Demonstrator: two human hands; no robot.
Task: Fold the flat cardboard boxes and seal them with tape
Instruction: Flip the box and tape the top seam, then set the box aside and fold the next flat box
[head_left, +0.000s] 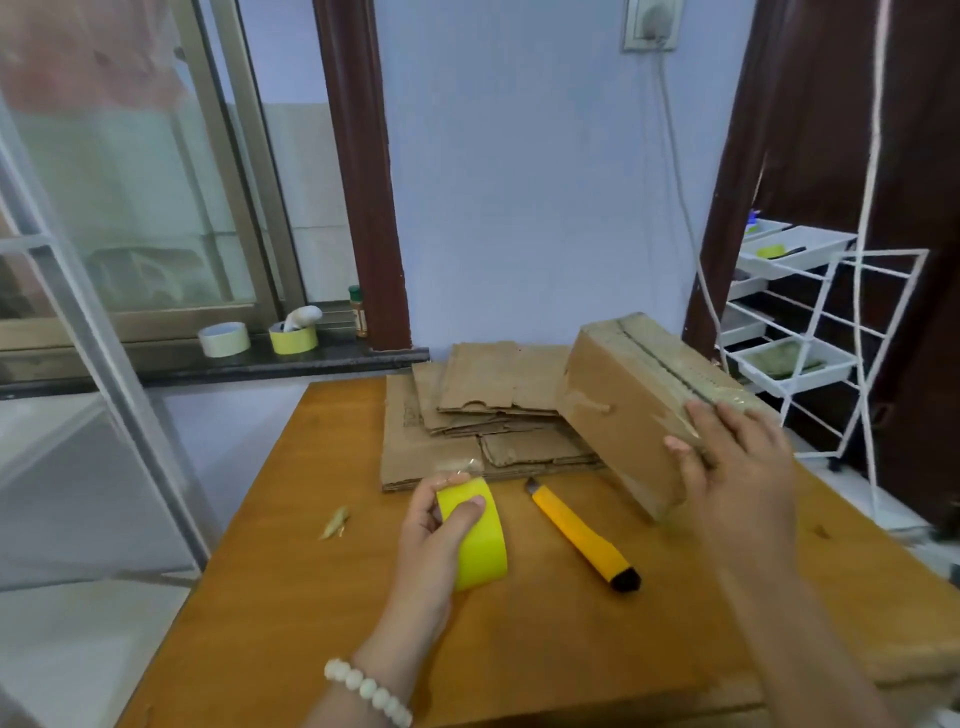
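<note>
wall (519, 182): pale blue | window (130, 182): left | white rack (789, 265): right | table (311, 597): wooden

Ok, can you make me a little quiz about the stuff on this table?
1. True or false: the left hand holds the yellow tape roll.
2. What lies on the table between the two hands? A) scissors B) yellow utility knife C) pen
3. What does the right hand hold?

Key: 1 true. 2 B. 3 the folded cardboard box.
</note>
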